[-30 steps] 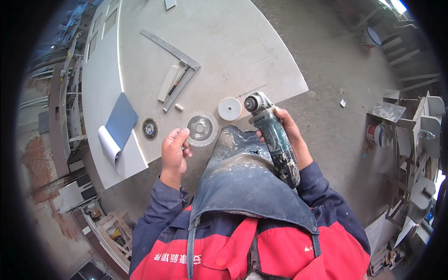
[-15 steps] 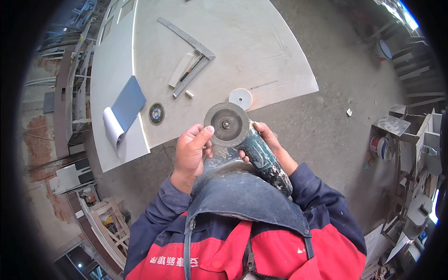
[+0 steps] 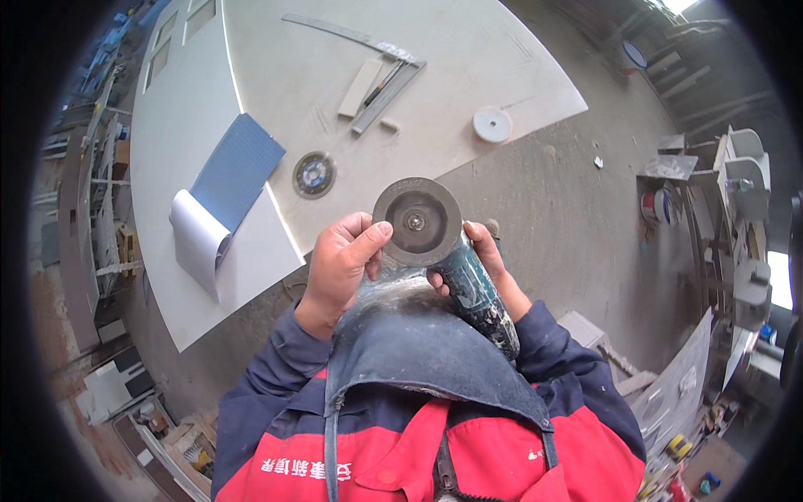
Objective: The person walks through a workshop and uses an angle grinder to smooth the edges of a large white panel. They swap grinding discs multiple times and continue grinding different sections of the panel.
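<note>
In my right hand [image 3: 485,259] is the teal body of an angle grinder [image 3: 477,293], spattered with pale dust and paint. A grey cup-shaped grinding wheel [image 3: 416,180] sits on its spindle, its hollow face turned up toward me. My left hand [image 3: 345,255] pinches the wheel's left rim, thumb on top and fingers curled beneath. Beyond the wheel, on the pale tabletop, lie a dark cutting disc [image 3: 314,175] with a blue centre and, farther right, a white round pad [image 3: 492,125] with a small hole.
A metal square [image 3: 389,99] lies on the table beside a white strip [image 3: 360,87], a pen [image 3: 382,83] and a small white block [image 3: 390,125]. A blue-covered notepad [image 3: 238,171] rests at the left with pages curled over. Stacked boards and shelving [image 3: 740,184] stand at the right.
The view has turned, so the table and its things appear shifted and rotated. Both hands keep their hold on the grinder and its wheel.
</note>
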The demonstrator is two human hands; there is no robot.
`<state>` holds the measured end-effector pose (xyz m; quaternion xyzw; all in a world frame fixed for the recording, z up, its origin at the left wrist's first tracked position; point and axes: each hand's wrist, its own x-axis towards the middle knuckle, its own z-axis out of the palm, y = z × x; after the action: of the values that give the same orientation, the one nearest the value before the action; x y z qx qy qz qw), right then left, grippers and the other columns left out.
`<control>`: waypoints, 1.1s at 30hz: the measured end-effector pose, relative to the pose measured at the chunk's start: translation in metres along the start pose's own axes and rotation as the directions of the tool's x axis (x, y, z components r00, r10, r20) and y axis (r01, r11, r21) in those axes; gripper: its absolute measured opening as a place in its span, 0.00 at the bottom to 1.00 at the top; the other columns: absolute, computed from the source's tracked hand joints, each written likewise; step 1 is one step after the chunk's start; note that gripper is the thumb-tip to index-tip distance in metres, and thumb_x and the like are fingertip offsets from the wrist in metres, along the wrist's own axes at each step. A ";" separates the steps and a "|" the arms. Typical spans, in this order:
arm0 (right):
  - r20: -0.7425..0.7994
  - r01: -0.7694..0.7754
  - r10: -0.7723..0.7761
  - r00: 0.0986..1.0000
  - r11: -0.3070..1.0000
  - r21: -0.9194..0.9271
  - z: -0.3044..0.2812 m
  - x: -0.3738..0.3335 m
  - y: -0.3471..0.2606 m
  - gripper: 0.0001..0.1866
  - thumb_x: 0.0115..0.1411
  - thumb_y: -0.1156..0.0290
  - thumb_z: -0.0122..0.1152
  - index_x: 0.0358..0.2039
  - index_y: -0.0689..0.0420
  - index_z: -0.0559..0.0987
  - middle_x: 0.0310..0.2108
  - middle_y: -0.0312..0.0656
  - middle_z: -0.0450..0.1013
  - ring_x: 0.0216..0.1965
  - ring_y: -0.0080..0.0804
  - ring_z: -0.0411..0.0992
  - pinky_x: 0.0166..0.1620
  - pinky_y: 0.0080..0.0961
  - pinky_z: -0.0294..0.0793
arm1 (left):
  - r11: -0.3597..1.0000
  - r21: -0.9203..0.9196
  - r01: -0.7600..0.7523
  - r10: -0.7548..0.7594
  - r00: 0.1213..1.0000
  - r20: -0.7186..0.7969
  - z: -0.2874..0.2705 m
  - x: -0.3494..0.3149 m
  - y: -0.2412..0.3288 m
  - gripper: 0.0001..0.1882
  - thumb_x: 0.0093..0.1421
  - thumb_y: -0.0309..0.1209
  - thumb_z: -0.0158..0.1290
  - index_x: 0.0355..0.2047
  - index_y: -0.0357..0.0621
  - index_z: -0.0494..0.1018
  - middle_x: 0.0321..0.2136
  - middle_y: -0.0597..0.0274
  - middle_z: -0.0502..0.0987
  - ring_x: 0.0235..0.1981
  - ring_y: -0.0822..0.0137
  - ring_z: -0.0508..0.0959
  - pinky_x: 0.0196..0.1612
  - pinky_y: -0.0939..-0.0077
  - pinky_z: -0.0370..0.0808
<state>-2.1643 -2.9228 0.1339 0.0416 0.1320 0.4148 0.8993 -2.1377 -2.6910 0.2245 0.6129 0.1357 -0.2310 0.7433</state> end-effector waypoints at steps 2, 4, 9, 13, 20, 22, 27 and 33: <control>0.014 0.070 -0.070 0.997 0.997 -0.010 -0.006 0.009 0.039 0.30 0.68 0.52 0.59 0.62 0.60 0.71 0.43 0.58 0.80 0.35 0.55 0.83 0.34 0.46 0.90 | 0.999 0.035 -0.001 -0.001 0.998 0.066 -0.027 -0.019 0.002 0.12 0.67 0.36 0.62 0.31 0.44 0.74 0.19 0.70 0.72 0.18 0.77 0.69 0.23 0.81 0.67; 0.024 0.139 -0.138 0.990 0.990 -0.027 -0.009 0.012 0.077 0.30 0.68 0.52 0.58 0.62 0.61 0.71 0.42 0.59 0.80 0.35 0.55 0.83 0.34 0.47 0.90 | 0.999 0.044 0.014 -0.018 0.994 0.107 -0.049 -0.038 0.002 0.12 0.67 0.36 0.62 0.30 0.42 0.75 0.20 0.70 0.73 0.18 0.79 0.69 0.23 0.83 0.65; 0.018 0.252 -0.252 0.968 0.968 -0.008 -0.014 0.001 0.161 0.31 0.69 0.51 0.58 0.61 0.64 0.72 0.42 0.60 0.79 0.34 0.55 0.83 0.35 0.46 0.89 | 0.992 0.106 0.064 -0.088 0.967 0.240 -0.086 -0.078 -0.005 0.12 0.67 0.35 0.61 0.31 0.41 0.76 0.21 0.70 0.74 0.19 0.80 0.69 0.23 0.84 0.65; 0.074 0.362 -0.360 0.930 0.932 -0.015 -0.038 -0.016 0.213 0.33 0.70 0.48 0.53 0.63 0.64 0.71 0.47 0.60 0.78 0.36 0.55 0.82 0.34 0.44 0.87 | 0.986 0.153 0.066 -0.107 0.955 0.277 -0.102 -0.104 -0.013 0.11 0.68 0.34 0.58 0.40 0.38 0.76 0.27 0.68 0.74 0.25 0.78 0.72 0.27 0.83 0.68; 0.068 0.533 -0.536 0.842 0.844 0.051 -0.058 -0.052 0.309 0.30 0.69 0.50 0.56 0.59 0.64 0.73 0.39 0.59 0.80 0.34 0.54 0.83 0.34 0.45 0.90 | 0.963 0.238 -0.126 0.036 0.936 0.351 -0.132 -0.163 -0.042 0.20 0.65 0.24 0.53 0.56 0.30 0.68 0.41 0.59 0.75 0.30 0.73 0.74 0.30 0.78 0.74; 0.072 0.530 -0.534 0.843 0.846 0.065 -0.070 -0.061 0.344 0.30 0.69 0.50 0.56 0.59 0.64 0.73 0.38 0.59 0.80 0.33 0.53 0.83 0.33 0.44 0.90 | 0.917 0.340 -0.210 0.069 0.922 0.382 -0.117 -0.200 -0.053 0.19 0.66 0.22 0.54 0.56 0.29 0.69 0.42 0.57 0.77 0.30 0.73 0.75 0.30 0.78 0.74; -0.018 0.570 -0.570 0.822 0.820 0.053 -0.100 -0.079 0.433 0.31 0.69 0.47 0.54 0.57 0.64 0.75 0.35 0.59 0.81 0.30 0.50 0.84 0.30 0.39 0.89 | 0.168 0.301 -0.939 0.634 0.336 0.697 -0.113 -0.251 -0.112 0.13 0.56 0.22 0.68 0.42 0.46 0.86 0.38 0.61 0.79 0.34 0.66 0.77 0.32 0.75 0.73; -0.029 0.537 -0.536 0.844 0.842 0.052 -0.122 -0.087 0.506 0.31 0.70 0.46 0.52 0.56 0.63 0.77 0.30 0.61 0.81 0.27 0.49 0.83 0.31 0.38 0.89 | -0.098 0.301 -0.949 0.549 0.201 0.811 -0.142 -0.310 -0.152 0.21 0.48 0.23 0.69 0.45 0.53 0.86 0.30 0.68 0.71 0.33 0.64 0.72 0.36 0.68 0.69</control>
<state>-2.6235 -2.6623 0.1272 0.0266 0.1561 0.1429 0.9770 -2.4687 -2.5191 0.2156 0.7485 -0.5460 0.0954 0.3641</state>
